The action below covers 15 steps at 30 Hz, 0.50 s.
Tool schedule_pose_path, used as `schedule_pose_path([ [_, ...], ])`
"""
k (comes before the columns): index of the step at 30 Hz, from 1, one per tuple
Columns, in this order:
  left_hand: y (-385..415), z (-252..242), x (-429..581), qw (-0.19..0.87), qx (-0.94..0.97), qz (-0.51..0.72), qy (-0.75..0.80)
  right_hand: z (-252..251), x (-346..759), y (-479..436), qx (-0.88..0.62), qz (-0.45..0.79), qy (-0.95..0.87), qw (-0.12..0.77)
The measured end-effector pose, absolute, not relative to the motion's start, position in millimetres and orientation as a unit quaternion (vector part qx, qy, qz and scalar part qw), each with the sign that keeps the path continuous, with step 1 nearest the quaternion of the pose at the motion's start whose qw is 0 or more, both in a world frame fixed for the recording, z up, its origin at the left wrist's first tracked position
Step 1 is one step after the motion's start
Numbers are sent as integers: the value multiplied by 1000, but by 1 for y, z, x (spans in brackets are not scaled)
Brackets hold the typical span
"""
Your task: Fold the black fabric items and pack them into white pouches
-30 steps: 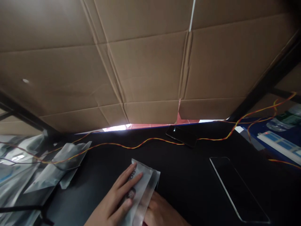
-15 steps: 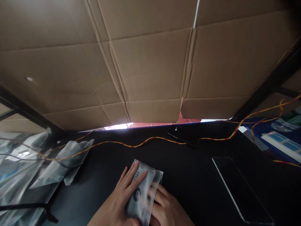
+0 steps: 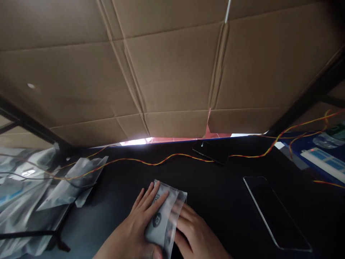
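Note:
In front of me on the black tabletop lies a small clear plastic bag (image 3: 174, 216) with a grey printed item inside, showing dark letters and a round dark emblem. My left hand (image 3: 134, 225) lies over its left side, fingers stretched out and the index finger across the printed face. The left thumb rests at the near end. At the bag's right edge is my right hand (image 3: 196, 232), its fingers bent and partly seen through the clear film. They close on that edge; their tips are hidden.
A large phone (image 3: 276, 212) lies at the right, and a smaller dark phone (image 3: 211, 151) at the back. Twisted red-yellow wires (image 3: 153, 164) cross the table. Plastic bags (image 3: 71, 183) pile up at left. A blue tray (image 3: 296, 144) stands right; a cardboard wall (image 3: 172, 79) rises behind.
The view has shifted slightly, with the table's things a little higher in the picture. My right-hand fingers have moved slightly along the bag's edge. The bag stays in about the same place.

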State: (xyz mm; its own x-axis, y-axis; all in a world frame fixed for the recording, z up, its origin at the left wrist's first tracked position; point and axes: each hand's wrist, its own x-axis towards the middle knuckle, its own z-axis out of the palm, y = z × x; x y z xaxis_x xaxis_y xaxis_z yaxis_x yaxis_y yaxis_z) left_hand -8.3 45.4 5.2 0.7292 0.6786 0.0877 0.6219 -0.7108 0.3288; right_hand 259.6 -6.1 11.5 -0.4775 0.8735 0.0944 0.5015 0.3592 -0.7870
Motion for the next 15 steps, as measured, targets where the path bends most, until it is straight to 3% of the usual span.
schedule_pose_path([
  [6, 45, 2, -6, 128, 915, 103, 367, 18, 288, -4, -425, 329, -824, 181],
  [15, 39, 1, 4, 146, 918, 78, 360, -10, 246, -12, -503, 204, -802, 249],
])
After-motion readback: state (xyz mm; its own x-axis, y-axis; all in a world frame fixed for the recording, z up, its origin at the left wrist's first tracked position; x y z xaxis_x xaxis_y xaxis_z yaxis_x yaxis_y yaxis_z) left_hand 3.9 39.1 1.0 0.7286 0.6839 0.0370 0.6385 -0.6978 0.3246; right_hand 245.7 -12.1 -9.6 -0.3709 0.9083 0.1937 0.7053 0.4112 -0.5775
